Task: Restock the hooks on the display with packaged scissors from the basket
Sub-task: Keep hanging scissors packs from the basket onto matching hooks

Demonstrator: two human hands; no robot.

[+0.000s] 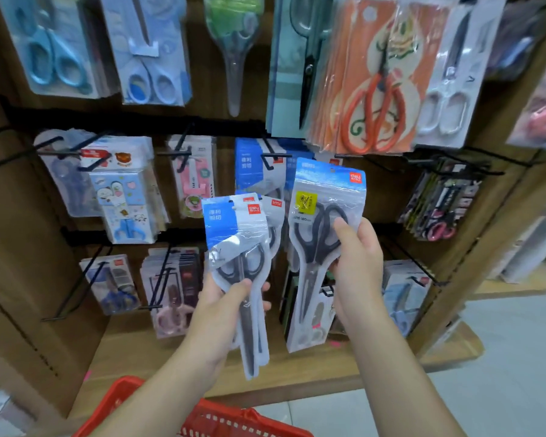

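My left hand (230, 298) grips a small stack of blue-and-white scissors packs (237, 244), thumb across the front, held upright before the display. My right hand (356, 257) holds one larger blue-topped pack of black-handled scissors (322, 222), thumb on the handles, raised toward a black hook (273, 159) in the middle row where matching blue packs (249, 165) hang. The red basket (221, 417) sits at the bottom edge, below my forearms; its contents are hidden.
The brown display board (224, 127) carries rows of black hooks with many scissors packs: orange ones (372, 89) at upper right, blue ones (54, 48) upper left, pink and cartoon packs (126, 197) in the middle. A wooden base ledge (297, 373) juts out below. Grey floor (501, 357) lies to the right.
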